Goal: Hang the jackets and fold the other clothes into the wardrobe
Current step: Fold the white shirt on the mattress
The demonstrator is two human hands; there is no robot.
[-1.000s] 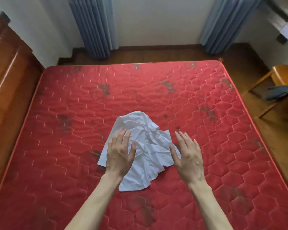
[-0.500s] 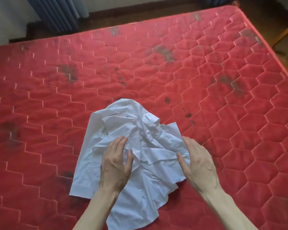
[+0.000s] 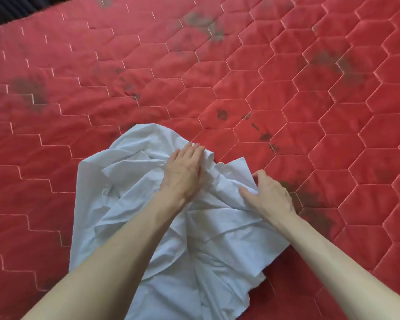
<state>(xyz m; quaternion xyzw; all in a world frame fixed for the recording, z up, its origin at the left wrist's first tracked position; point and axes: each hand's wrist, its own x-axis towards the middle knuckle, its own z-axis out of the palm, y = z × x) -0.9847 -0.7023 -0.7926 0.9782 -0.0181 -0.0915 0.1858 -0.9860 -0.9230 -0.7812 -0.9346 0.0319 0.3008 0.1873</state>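
White shirt lies crumpled on the red mattress, toward its near edge, spread from about mid-frame down to the bottom. Still bunched, with many folds and creases.

Left hand is now planted on the far part of the shirt, fingers bent down into the cloth at its far edge, gripping a ridge of fabric there (half a second ago it lay flat and open over the shirt's middle, fingers straight). Right hand sits at the shirt's right edge, thumb pressed on the cloth and fingers curled over the border, pinching the fabric; earlier it was open, only resting beside that edge. So both hands have gone from flat to clamped on the shirt.

Both forearms cross over the shirt's near half, the left covering much of its centre.

The view has dropped closer and lower: curtains, floor and chair seen a second ago are out of frame, and the mattress fills nearly everything. Only a dark strip shows at the top left corner beyond the mattress (too dark to tell what it is). Dark smudges dot the quilted hexagon cover, some just right of the shirt near the right hand, others well beyond the shirt.
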